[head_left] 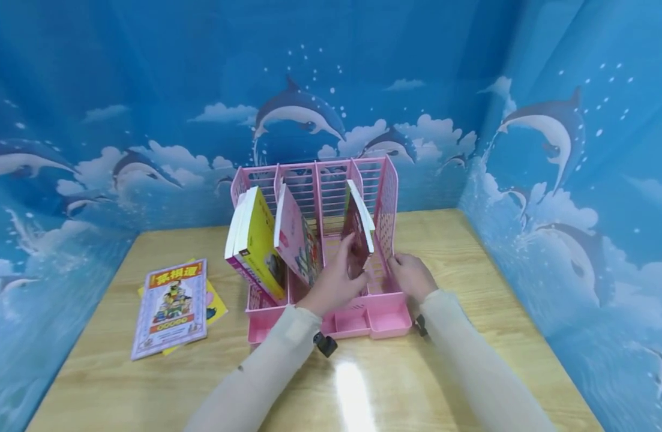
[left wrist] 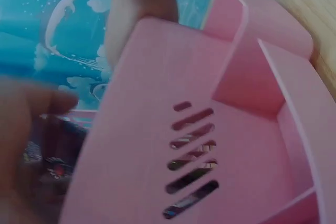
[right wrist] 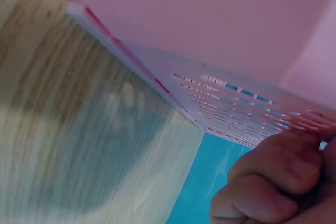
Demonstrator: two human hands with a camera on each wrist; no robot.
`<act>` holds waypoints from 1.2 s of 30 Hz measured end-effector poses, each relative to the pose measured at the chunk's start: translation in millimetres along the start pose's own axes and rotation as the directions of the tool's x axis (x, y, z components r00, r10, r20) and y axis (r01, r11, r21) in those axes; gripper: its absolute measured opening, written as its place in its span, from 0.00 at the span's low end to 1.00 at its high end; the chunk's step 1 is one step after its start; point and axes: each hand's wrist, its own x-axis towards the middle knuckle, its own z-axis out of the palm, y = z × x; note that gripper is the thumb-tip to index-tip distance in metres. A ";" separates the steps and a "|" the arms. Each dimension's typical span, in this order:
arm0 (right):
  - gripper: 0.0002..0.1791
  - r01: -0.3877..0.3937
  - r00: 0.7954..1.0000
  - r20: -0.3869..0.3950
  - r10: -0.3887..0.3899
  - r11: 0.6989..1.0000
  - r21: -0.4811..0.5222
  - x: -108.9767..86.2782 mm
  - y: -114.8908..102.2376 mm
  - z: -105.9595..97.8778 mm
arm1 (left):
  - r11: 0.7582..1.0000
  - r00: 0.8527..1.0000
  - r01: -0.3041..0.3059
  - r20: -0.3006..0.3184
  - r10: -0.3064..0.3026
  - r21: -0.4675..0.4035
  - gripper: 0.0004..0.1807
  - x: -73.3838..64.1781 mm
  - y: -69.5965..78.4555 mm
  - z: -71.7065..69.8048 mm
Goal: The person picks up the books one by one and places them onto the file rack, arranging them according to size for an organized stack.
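Observation:
A pink desktop book rack [head_left: 344, 307] with upright dividers stands on the table. My left hand [head_left: 338, 279] reaches into its right part and holds a dark red book [head_left: 358, 231] with pale page edges, which stands tilted. In the left wrist view that hand [left wrist: 23, 129] is blurred beside the rack's slotted front panel [left wrist: 136, 129]. With curled fingers my right hand [head_left: 413, 276] grips the front edge of the rack's right side wall; the right wrist view shows those fingers [right wrist: 273, 177] against the perforated wall [right wrist: 236, 103]. The right thumb is mostly hidden.
In the rack's left slots lean a yellow book [head_left: 263, 246], a white-edged book beside it and a pink book [head_left: 295, 234]. A lilac-bordered comic book [head_left: 174, 306] lies over a yellow one [head_left: 216, 303] on the wooden table [head_left: 471, 360]. Dolphin-print curtains [head_left: 163, 120] enclose the table.

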 end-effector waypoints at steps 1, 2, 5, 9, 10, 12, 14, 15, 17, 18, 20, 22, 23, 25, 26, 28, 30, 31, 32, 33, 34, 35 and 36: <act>0.28 0.005 1.000 -0.001 -0.005 1.000 -0.006 -0.2 0.0 0.2 | 1.000 0.999 0.014 0.034 -0.015 0.025 0.53 -0.8 -0.3 0.6; 0.27 0.006 1.000 -0.002 -0.006 1.000 -0.002 -0.2 -0.1 0.5 | 0.998 0.998 0.031 0.051 -0.034 0.062 0.53 -1.0 -0.5 1.2; 0.28 0.004 1.000 0.005 -0.004 1.000 0.012 0.2 -0.2 0.4 | 0.984 0.996 0.070 0.045 -0.078 0.162 0.48 1.6 -1.5 3.5; 0.29 0.010 1.000 0.001 -0.010 1.000 0.014 -0.2 -2.0 -0.5 | 0.963 0.995 0.102 -0.020 -0.100 0.249 0.44 6.2 -1.6 7.0; 0.29 0.009 1.000 0.000 -0.009 1.000 0.016 -0.4 -2.7 -0.2 | 0.960 0.994 0.111 -0.038 -0.104 0.256 0.44 6.7 -1.7 7.6; 0.29 0.016 1.000 0.000 -0.016 1.000 0.007 -0.7 -3.9 0.0 | 0.962 0.991 0.127 -0.068 -0.114 0.243 0.44 6.4 -1.6 8.3; 0.29 0.017 1.000 0.001 -0.017 1.000 0.005 -0.8 -5.0 0.5 | 0.972 0.989 0.131 -0.087 -0.116 0.193 0.43 4.5 -1.6 8.2; 0.29 0.018 1.000 0.005 -0.018 1.000 0.004 -0.9 -5.4 0.6 | 0.975 0.989 0.134 -0.091 -0.120 0.177 0.42 2.4 -1.4 7.7; 0.29 0.018 1.000 0.007 -0.018 1.000 -0.004 -0.9 -5.0 0.4 | 0.978 0.989 0.131 -0.084 -0.118 0.163 0.42 -3.9 -0.4 6.4; 0.29 0.013 1.000 0.006 -0.013 1.000 -0.006 -0.9 -4.6 0.3 | 0.979 0.991 0.124 -0.073 -0.113 0.159 0.43 -7.8 0.5 5.5; 0.28 0.002 1.000 0.008 -0.002 1.000 -0.007 -1.7 -3.6 -0.7 | 0.979 0.994 0.104 -0.042 -0.099 0.173 0.45 -17.3 3.1 2.9; 0.28 -0.009 1.000 0.005 0.009 1.000 -0.006 -2.0 -3.0 -1.7 | 0.977 0.998 0.059 -0.016 -0.057 0.203 0.44 -28.2 6.2 -1.7; 0.28 -0.012 1.000 0.004 0.012 1.000 -0.006 -2.1 -3.2 -2.2 | 0.975 0.999 0.032 -0.005 -0.032 0.219 0.43 -34.2 7.9 -5.0; 0.29 -0.014 1.000 0.007 0.014 1.000 -0.003 -2.4 -3.7 -3.3 | 0.972 1.000 -0.026 0.023 0.021 0.234 0.40 -48.2 13.2 -14.6; 0.29 -0.013 1.000 0.010 0.013 1.000 -0.002 -2.5 -4.1 -3.9 | 0.971 0.998 -0.051 0.039 0.043 0.234 0.38 -56.4 16.0 -20.5; 0.30 -0.008 1.000 0.010 0.008 1.000 -0.007 -2.1 -4.4 -4.3 | 0.969 0.994 -0.091 0.083 0.074 0.229 0.32 -76.1 21.3 -36.1; 0.30 -0.007 1.000 0.013 0.007 1.000 -0.009 -1.3 -4.1 -4.3 | 0.969 0.989 -0.100 0.132 0.072 0.224 0.25 -98.6 25.5 -55.4; 0.30 -0.007 1.000 0.015 0.008 1.000 -0.009 -1.1 -4.0 -4.0 | 0.972 0.985 -0.101 0.159 0.067 0.215 0.22 -110.6 26.2 -66.0; 0.29 -0.009 1.000 0.018 0.009 1.000 -0.008 -0.8 -3.6 -3.8 | 0.973 0.980 -0.104 0.189 0.064 0.208 0.18 -122.6 25.8 -77.9; 0.29 -0.008 1.000 0.022 0.008 1.000 -0.006 -0.5 -3.2 -3.4 | 0.975 0.972 -0.102 0.227 0.056 0.197 0.16 -135.0 24.3 -91.4; 0.29 -0.012 1.000 0.026 0.012 1.000 -0.001 -0.6 -3.3 -3.2 | 0.977 0.962 -0.102 0.268 0.049 0.187 0.14 -147.2 22.4 -107.1; 0.29 -0.013 1.000 0.028 0.013 1.000 -0.001 -0.6 -3.2 -3.1 | 0.980 0.954 -0.098 0.298 0.043 0.172 0.11 -158.8 19.9 -123.9; 0.29 -0.014 0.999 0.029 0.014 1.000 0.001 -0.8 -3.5 -3.1 | 0.985 0.945 -0.089 0.324 0.037 0.147 0.10 -170.3 16.1 -142.8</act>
